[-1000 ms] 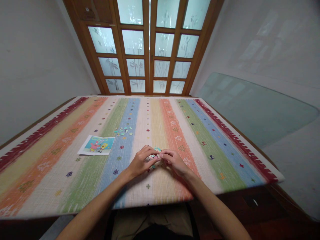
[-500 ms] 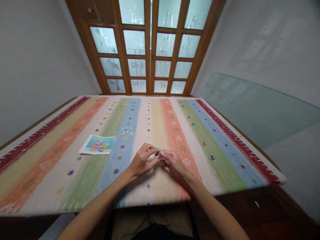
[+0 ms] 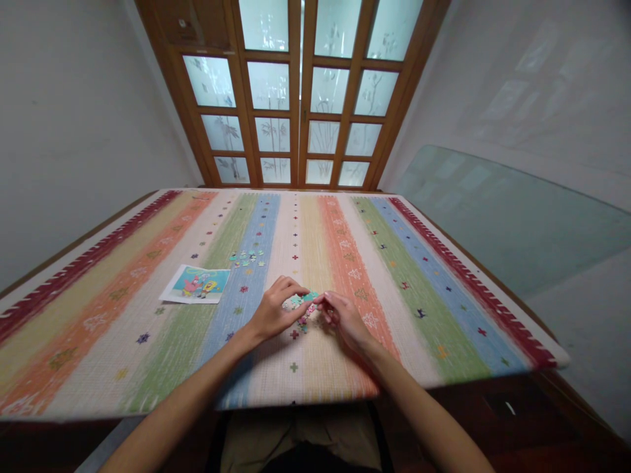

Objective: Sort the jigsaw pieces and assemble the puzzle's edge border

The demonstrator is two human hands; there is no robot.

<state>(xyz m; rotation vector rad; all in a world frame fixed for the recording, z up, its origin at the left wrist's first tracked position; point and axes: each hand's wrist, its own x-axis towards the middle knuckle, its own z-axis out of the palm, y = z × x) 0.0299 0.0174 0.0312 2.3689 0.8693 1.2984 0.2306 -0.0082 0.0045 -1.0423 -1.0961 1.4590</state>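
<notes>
Several small jigsaw pieces, teal, white and pink, lie in a heap on the striped cloth between my hands. My left hand arches over the left side of the heap, thumb and fingers apart, with pieces showing between them. Against the heap's right side, my right hand has its thumb and index finger pinched together near the left fingertips. Whatever it pinches is too small to make out. A second group of pieces lies farther back on the blue stripe. To the left rests a printed cartoon picture.
A striped cloth covers the wide table. Behind it stand wooden doors with frosted panes. A pale glass sheet is at the right wall. The table's near edge runs just in front of my lap.
My left hand's fingers have spread from the earlier pinch at the right hand, uncovering more of the heap. The right hand stays nearly in place. The view has shifted slightly.
</notes>
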